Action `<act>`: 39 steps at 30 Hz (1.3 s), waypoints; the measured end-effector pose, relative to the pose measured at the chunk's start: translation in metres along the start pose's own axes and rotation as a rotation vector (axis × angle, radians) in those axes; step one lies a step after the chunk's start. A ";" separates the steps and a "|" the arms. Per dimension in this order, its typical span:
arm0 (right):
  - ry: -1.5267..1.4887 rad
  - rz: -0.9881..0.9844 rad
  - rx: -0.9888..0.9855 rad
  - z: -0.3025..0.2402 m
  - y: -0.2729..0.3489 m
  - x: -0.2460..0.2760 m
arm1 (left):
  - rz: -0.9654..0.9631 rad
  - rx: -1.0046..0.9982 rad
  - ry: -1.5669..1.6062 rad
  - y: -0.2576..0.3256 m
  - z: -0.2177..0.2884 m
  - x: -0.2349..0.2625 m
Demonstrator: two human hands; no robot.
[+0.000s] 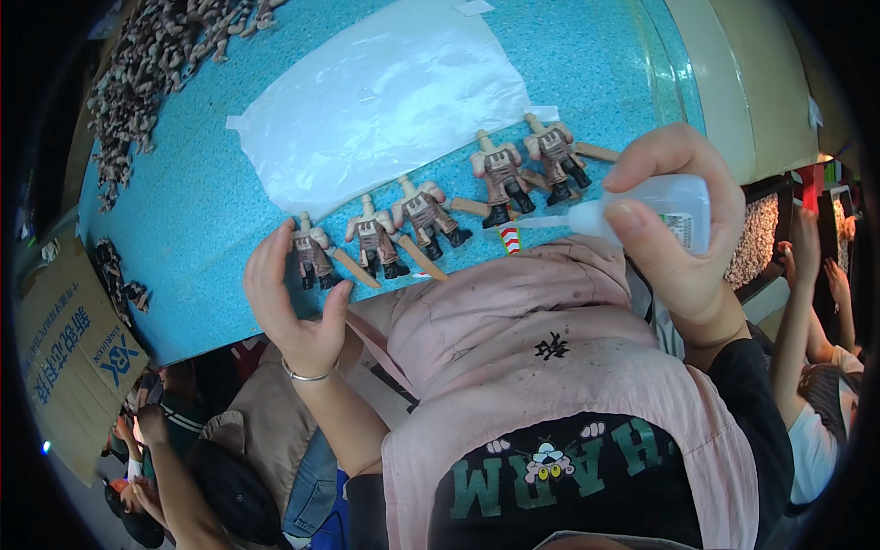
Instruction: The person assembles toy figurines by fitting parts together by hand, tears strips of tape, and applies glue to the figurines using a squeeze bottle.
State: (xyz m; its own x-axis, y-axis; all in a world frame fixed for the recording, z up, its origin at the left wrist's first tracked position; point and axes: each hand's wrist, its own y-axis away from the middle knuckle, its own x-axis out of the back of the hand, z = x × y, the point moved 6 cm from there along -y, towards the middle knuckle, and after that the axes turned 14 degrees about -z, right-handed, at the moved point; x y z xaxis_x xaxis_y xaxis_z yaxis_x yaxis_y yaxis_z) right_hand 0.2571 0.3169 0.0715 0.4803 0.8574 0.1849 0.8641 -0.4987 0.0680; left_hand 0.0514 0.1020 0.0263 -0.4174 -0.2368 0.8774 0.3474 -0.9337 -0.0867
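Headless toy figures, five in a row, lie along the near edge of the blue desk (183,211), each beside a small wooden stick. The left hand (293,302) grasps the leftmost figure (312,252); the right hand (674,220) clenches a glue bottle (642,213), nozzle toward the fourth figure (502,176). No heads are attached, so most work looks undone.
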 end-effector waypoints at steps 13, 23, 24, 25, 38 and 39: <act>0.030 0.122 -0.087 0.010 0.018 0.034 | -0.013 0.009 0.015 -0.002 0.003 -0.001; 0.005 0.089 -0.056 0.018 0.016 0.028 | -0.005 0.028 0.044 0.000 0.001 -0.004; 0.038 0.080 -0.021 0.017 0.015 0.028 | -0.004 0.030 0.048 0.000 0.001 -0.004; 0.071 0.070 0.015 0.016 0.015 0.027 | -0.005 0.028 0.047 0.001 0.001 -0.004; 0.043 0.041 0.035 0.014 0.015 0.027 | 0.008 0.032 0.044 0.001 0.001 -0.004; 0.019 0.052 0.022 0.015 0.015 0.028 | 0.014 0.029 0.047 0.000 0.000 -0.005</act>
State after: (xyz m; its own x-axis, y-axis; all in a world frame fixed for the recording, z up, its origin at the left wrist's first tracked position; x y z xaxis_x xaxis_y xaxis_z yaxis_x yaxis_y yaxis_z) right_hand 0.2858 0.3348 0.0629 0.5220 0.8275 0.2066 0.8412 -0.5396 0.0360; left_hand 0.0540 0.1028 0.0220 -0.4514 -0.2629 0.8527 0.3774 -0.9222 -0.0845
